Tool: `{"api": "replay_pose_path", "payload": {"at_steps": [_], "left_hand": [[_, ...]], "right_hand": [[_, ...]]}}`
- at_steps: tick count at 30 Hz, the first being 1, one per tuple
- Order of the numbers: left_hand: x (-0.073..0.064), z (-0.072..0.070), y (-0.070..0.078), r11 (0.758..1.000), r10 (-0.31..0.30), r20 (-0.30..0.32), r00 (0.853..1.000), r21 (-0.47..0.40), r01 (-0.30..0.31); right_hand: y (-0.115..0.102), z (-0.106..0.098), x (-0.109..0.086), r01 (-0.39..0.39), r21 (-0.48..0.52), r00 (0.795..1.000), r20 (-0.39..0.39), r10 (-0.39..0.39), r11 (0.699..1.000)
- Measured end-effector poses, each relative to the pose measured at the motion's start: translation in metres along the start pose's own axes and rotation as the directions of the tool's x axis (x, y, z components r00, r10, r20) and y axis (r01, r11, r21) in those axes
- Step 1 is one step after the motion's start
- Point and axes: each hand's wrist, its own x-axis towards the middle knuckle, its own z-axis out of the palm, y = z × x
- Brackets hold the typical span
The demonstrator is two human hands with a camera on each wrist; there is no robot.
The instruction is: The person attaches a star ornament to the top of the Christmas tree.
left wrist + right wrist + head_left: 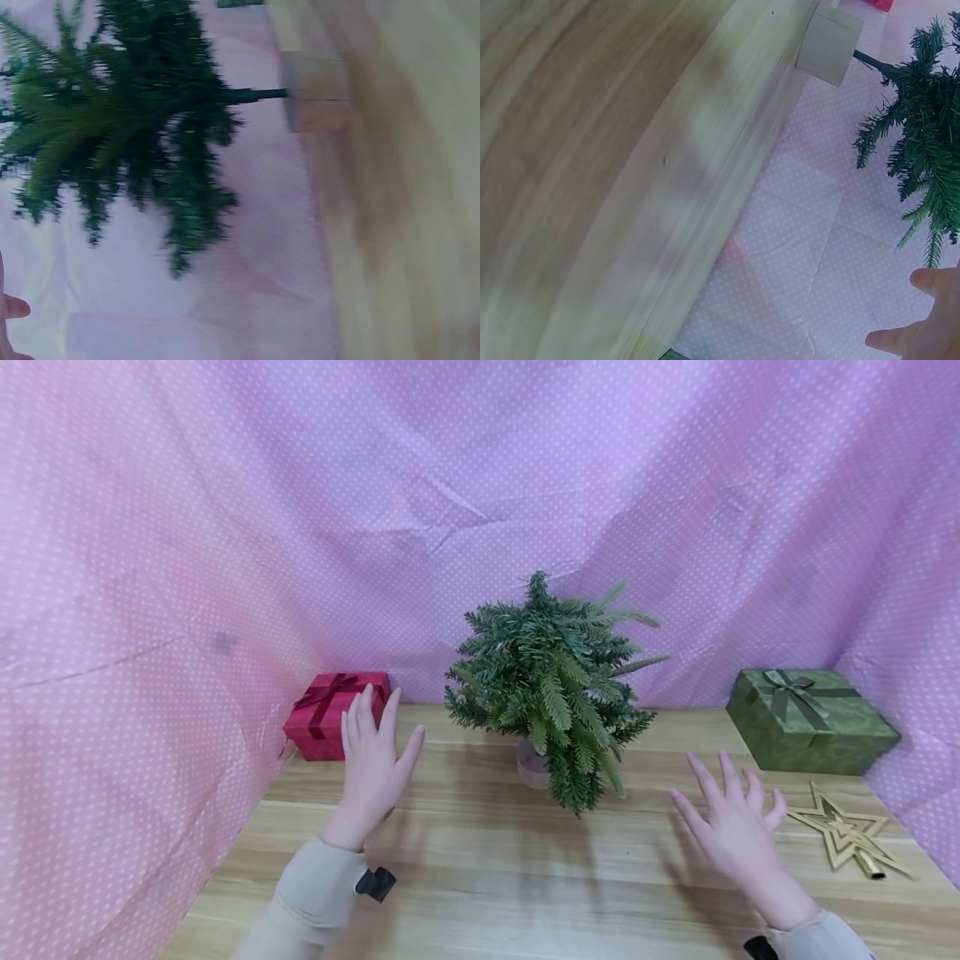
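The tree [551, 677] stands upright near the middle of the table's [480, 877] far part, between the two hands, on a pale round base [531, 768]; its low branches hang in front of the base and hide part of it from above. The left hand [371, 768] is open, fingers spread, and holds nothing; it is raised to the tree's left, apart from the branches. Seen from the head, its fingers cover the right part of the red box [322, 722]; contact cannot be told. The right hand [738, 835] is likewise open, fingers fanned, with nothing in its grasp, to the right of the tree and nearer the table's front. Just right of it lies the gold star [843, 827], socket [868, 864] toward the front. Behind the star sits the green box [817, 743], topped with a bow [797, 689]. Pink dotted cloth [420, 485] closes off the back and both sides, near both boxes.
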Motion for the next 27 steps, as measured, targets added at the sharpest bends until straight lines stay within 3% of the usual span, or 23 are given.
{"api": "replay_pose_path", "payload": {"at_steps": [6,11,19,27], "left_hand": [[0.031,-0.022,0.023,0.986,0.065,-0.127,0.990,-0.145,-0.084],[0.055,-0.039,0.047,0.964,0.078,-0.142,0.987,-0.241,-0.111],[0.089,-0.050,0.088,0.920,0.086,-0.090,0.992,-0.374,-0.114],[0.116,-0.044,0.120,0.864,0.020,0.046,0.999,-0.503,0.006]], "right_hand": [[0.003,0.001,0.000,0.004,0.014,1.000,-0.015,-0.004,1.000],[0.006,0.001,0.000,0.001,0.016,1.000,-0.015,-0.001,1.000],[0.014,0.003,0.000,-0.014,0.035,1.000,-0.004,0.014,0.999],[0.026,0.000,-0.001,-0.079,0.056,0.997,0.028,0.077,0.995]]}}
